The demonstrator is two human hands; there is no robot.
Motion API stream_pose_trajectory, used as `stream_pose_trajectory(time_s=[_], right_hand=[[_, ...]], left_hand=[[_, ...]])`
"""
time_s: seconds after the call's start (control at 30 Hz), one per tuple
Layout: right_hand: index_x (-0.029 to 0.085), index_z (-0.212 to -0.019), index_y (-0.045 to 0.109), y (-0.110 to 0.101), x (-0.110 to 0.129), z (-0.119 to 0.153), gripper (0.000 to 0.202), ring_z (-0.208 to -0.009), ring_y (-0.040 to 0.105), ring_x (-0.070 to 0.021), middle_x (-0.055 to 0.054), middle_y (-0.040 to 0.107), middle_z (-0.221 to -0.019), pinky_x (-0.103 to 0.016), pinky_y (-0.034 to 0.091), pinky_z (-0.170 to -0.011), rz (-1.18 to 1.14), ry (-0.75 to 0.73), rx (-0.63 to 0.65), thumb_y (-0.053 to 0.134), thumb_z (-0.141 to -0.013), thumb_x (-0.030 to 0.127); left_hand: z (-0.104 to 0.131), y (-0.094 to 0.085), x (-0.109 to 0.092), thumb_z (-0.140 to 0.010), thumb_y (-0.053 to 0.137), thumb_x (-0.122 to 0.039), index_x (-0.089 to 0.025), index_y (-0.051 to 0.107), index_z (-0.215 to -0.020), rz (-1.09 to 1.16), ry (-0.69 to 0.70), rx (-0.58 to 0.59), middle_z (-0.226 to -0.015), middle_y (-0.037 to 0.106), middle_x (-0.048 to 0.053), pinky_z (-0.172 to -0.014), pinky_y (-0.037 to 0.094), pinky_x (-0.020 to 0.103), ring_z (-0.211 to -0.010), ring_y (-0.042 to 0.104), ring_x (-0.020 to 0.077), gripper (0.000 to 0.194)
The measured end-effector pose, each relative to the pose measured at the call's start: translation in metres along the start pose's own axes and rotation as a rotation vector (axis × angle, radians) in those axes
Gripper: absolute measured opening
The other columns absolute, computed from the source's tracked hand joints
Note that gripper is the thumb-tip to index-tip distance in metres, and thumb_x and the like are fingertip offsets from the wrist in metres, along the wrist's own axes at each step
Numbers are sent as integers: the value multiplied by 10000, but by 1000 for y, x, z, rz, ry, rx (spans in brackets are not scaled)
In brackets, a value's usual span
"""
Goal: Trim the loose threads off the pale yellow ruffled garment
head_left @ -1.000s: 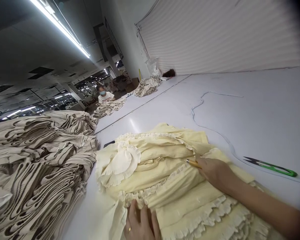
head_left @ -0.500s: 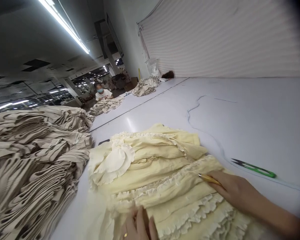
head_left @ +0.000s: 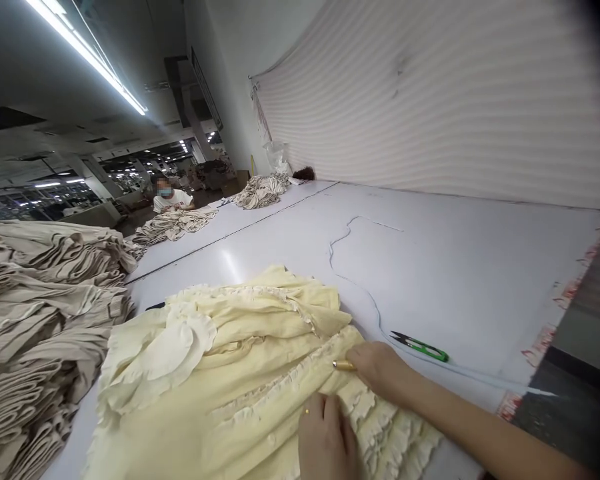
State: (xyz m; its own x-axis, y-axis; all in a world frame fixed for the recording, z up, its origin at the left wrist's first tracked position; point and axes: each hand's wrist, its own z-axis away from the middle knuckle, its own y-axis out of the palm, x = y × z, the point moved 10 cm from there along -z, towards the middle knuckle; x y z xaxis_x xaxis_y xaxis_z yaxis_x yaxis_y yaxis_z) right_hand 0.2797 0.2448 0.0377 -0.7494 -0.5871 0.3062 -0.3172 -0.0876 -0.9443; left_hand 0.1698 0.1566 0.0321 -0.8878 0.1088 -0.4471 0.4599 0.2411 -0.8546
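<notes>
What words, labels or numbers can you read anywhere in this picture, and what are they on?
Red print on the white T-shirt of the person at the far table: too small and blurred to read.
Dark sign high on the far wall: nothing legible.
Green snips, yellow ruffled garment, beige fabric stacks and the gold tool in the right hand: no lettering visible.
So no text here can be quoted.

1. The right hand [head_left: 380, 369] grips a gold tool [head_left: 343, 365] against the pale yellow ruffled garment [head_left: 220, 373].
2. The left hand [head_left: 325, 440] presses flat on the ruffles.
3. Green snips [head_left: 420, 347] lie on the white tabletop [head_left: 460, 280], just beside the right hand.
4. Beige folded fabric stacks [head_left: 45, 313] sit on the left.
</notes>
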Motion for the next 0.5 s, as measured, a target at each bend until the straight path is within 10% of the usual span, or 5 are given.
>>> stream_pose_trajectory(time_s=[0.23, 0.5], right_hand=[[239, -944, 594, -12, -10, 3, 143, -762, 649, -181, 5, 698, -861, -250, 435, -640, -161, 50, -23, 517, -853, 159], [304, -1331, 536, -26, 9, 89, 400, -1041, 681, -225, -39, 693, -1201, -299, 564, -816, -396, 107, -235, 375, -965, 299]], left_hand=[[-29, 8, -19, -737, 451, -10, -214, 654, -794, -46, -19, 138, -907, 621, 54, -766, 391, 354, -866, 542, 225, 294], [-37, 9, 17, -927, 429, -355, -242, 708, -947, 494, -309, 184, -972, 716, 38, -867, 445, 317, -957, 627, 207, 302]])
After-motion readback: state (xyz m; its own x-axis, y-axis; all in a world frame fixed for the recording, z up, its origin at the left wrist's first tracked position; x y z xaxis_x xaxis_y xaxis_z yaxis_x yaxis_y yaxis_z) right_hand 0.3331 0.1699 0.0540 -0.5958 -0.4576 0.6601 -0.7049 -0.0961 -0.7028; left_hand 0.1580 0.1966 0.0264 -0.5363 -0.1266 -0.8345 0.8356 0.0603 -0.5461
